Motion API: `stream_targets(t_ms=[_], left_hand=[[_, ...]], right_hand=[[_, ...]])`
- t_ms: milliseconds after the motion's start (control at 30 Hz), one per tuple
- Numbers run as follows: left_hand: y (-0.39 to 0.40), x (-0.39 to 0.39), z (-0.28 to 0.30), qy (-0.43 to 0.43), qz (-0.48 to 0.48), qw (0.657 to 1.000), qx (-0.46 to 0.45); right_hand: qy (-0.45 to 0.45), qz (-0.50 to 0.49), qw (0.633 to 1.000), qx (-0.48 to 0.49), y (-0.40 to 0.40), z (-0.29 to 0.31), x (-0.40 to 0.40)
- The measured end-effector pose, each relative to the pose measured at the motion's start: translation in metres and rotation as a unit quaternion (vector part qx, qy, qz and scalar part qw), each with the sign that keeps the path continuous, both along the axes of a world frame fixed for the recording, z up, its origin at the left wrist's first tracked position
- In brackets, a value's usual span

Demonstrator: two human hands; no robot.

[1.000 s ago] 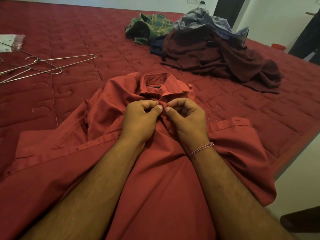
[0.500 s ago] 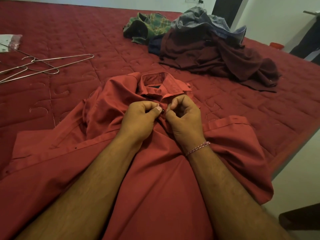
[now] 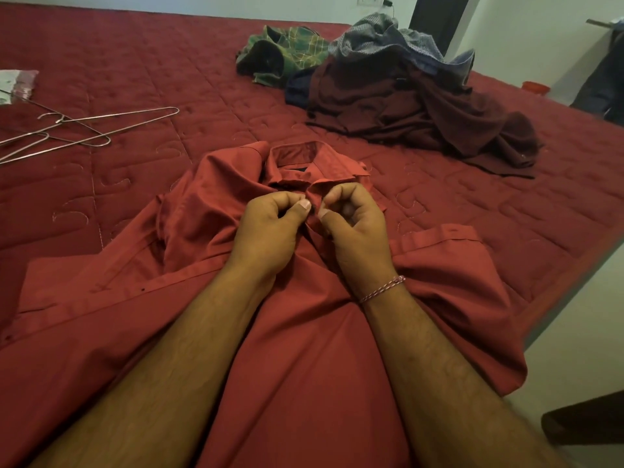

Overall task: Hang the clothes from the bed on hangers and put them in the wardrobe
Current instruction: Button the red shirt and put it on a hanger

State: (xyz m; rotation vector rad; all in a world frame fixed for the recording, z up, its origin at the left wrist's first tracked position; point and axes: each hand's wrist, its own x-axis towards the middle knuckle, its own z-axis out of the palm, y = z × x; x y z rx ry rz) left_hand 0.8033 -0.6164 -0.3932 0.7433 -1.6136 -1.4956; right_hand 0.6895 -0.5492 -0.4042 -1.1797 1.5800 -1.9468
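Note:
A red shirt [image 3: 304, 349] lies spread on the red quilted bed [image 3: 135, 62], collar pointing away from me. My left hand [image 3: 270, 228] and my right hand [image 3: 354, 231] sit side by side just below the collar, each pinching the shirt's front placket near a small dark button. A thread bracelet circles my right wrist. Several wire hangers [image 3: 77, 130] lie on the bed at the far left. A pile of clothes [image 3: 405, 96] sits at the back right: a dark maroon garment, a green checked shirt [image 3: 287, 52] and a grey-blue one.
The bed's right edge [image 3: 557, 282] runs diagonally, with pale floor beyond it. A white packet [image 3: 17, 82] lies at the far left. Dark clothing [image 3: 604, 79] hangs at the far right near a small orange object [image 3: 535, 86].
Both hands stay at the placket below the collar, with only small finger movements there. The view has shifted slightly.

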Motion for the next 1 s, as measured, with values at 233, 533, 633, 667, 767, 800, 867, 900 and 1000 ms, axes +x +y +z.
stream_targets(t_ms=[233, 533, 633, 667, 767, 800, 867, 900, 1000], left_hand=[[-0.002, 0.002, 0.000, 0.040, -0.019, 0.998, 0.044], [-0.002, 0.010, 0.006, 0.038, -0.032, 0.998, 0.038], [-0.010, 0.021, 0.014, -0.028, -0.022, 0.998, -0.047], [-0.013, 0.025, 0.016, -0.072, -0.027, 0.993, -0.095], [-0.021, 0.039, 0.023, -0.200, -0.108, 0.962, -0.151], [-0.025, 0.046, 0.029, -0.245, -0.145, 0.946, -0.156], [-0.034, 0.065, 0.043, -0.353, -0.212, 0.887, -0.207], [-0.038, 0.073, 0.051, -0.406, -0.227, 0.851, -0.244], [-0.044, 0.090, 0.068, -0.492, -0.191, 0.786, -0.321]], right_hand=[[-0.013, -0.008, 1.000, 0.012, -0.001, -0.001, 0.001], [0.026, -0.093, 0.993, 0.062, 0.006, 0.003, 0.000], [0.065, -0.126, 0.988, 0.058, 0.013, 0.007, 0.000], [0.113, -0.133, 0.983, 0.065, 0.018, 0.010, 0.001], [0.298, -0.106, 0.937, 0.151, 0.036, 0.013, -0.003], [0.339, -0.084, 0.920, 0.178, 0.043, 0.015, -0.007], [0.376, -0.033, 0.904, 0.201, 0.058, 0.020, -0.015], [0.387, -0.017, 0.898, 0.208, 0.063, 0.023, -0.020], [0.411, 0.014, 0.879, 0.241, 0.079, 0.036, -0.034]])
